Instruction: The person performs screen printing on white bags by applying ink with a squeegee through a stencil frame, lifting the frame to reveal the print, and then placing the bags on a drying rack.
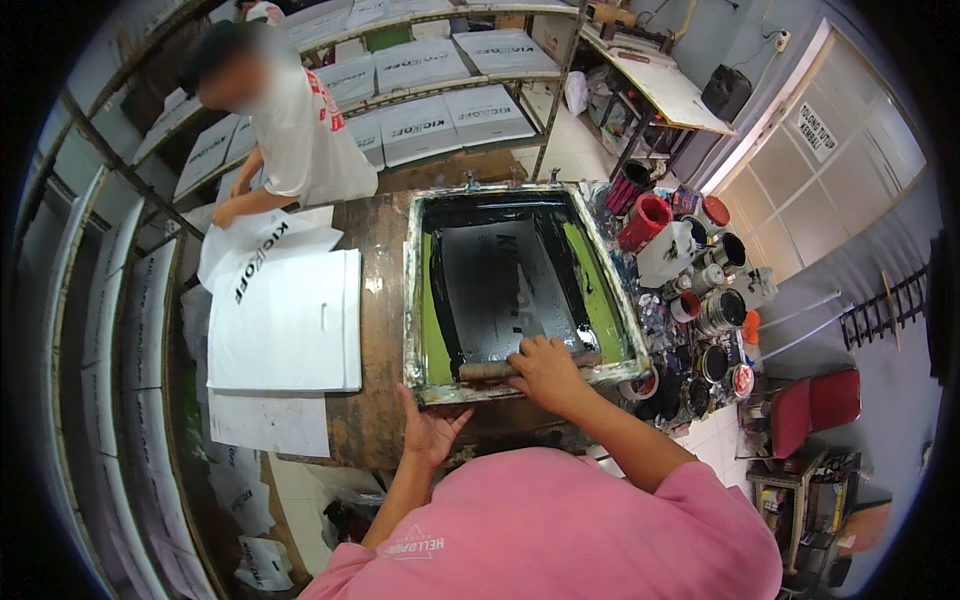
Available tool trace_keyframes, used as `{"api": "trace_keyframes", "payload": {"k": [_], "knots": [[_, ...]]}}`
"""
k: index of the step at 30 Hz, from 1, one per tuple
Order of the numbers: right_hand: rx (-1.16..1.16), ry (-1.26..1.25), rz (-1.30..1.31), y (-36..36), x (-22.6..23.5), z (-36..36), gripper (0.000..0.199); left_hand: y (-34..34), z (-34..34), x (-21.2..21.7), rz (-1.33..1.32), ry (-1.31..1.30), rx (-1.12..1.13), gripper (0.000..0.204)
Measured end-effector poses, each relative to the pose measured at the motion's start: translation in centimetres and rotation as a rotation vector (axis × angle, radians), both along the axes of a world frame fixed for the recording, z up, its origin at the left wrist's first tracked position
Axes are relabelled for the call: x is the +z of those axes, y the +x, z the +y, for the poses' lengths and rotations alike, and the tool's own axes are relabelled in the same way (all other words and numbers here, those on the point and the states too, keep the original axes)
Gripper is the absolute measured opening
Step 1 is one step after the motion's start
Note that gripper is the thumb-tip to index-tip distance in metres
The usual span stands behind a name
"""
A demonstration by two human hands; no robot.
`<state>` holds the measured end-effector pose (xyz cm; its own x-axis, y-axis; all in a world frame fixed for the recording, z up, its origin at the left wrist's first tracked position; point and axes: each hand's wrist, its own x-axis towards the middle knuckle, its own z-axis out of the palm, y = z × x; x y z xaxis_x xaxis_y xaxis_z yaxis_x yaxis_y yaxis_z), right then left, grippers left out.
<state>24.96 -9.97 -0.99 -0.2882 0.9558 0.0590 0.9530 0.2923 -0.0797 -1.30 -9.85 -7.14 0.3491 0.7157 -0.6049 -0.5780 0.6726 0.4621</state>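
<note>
And here you are, leaning in over the screen frame (411,290), which lies flat on the brown wooden surface (385,245)! Your right hand (548,375) is wrapped over the squeegee (485,371), gripping it toward its right half, and that squeegee sits crosswise inside the frame, right by the near rail. Over to your left hand (430,435): it's open, fingers spread, thumb up at the near left corner of the frame. Black ink (500,212) coats the far end and runs down both sides of a grey panel with dark lettering, green strips flanking it. Left of the frame, a stack of white bags (290,335) lies on the surface, and just beyond it a co-worker's hand (228,210) is at a white sheet with black lettering (262,240). On your right, it's a crowd of ink-stained cans, a red cup (646,222) among them
</note>
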Motion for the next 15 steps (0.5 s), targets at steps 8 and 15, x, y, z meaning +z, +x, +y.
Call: {"api": "trace_keyframes", "payload": {"k": [8,15], "knots": [[0.037,-0.209,0.226,-0.4,-11.3,-2.5,0.043,-0.6,-1.4,-8.7,0.014,-0.155,-0.062,0.135],[0.102,0.004,0.181,0.6,-15.9,3.0,0.044,0.4,-0.6,-9.9,0.108,-0.304,-0.005,0.134]]}}
